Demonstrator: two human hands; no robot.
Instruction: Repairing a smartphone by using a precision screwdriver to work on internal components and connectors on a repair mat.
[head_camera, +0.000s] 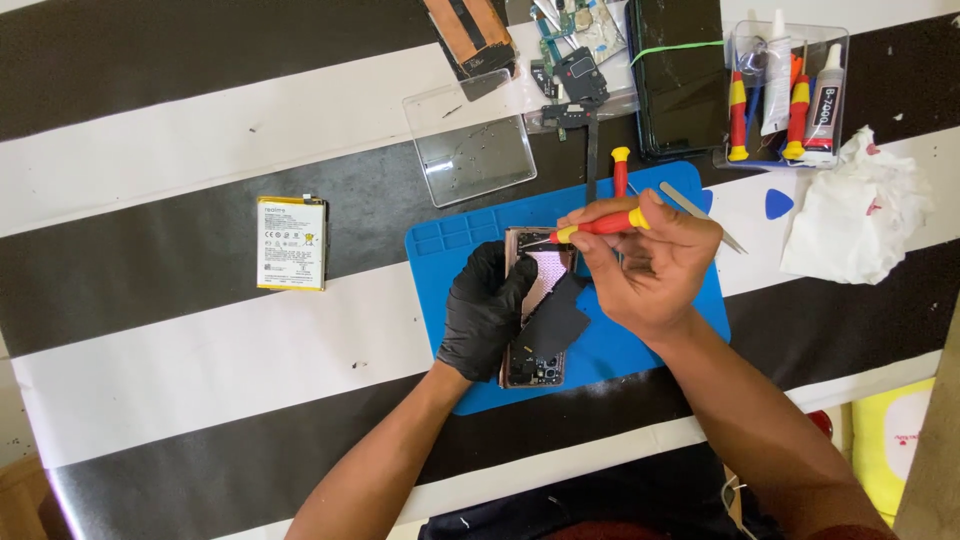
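Observation:
An opened phone (540, 275) lies lengthwise on a blue repair mat (450, 250), its insides showing and a black sheet (555, 320) folded over its middle. My left hand (485, 310), in a black glove, presses on the phone's left side. My bare right hand (650, 260) grips a red and yellow screwdriver (600, 226) whose tip touches the phone's upper edge.
A white phone battery (291, 243) lies to the left. A clear tray with small screws (475, 150), a second red screwdriver (620, 170), metal tweezers (700, 212), a blue pick (778, 204), a tool box (785, 90), a dark phone panel (685, 75) and crumpled tissue (860, 210) sit behind.

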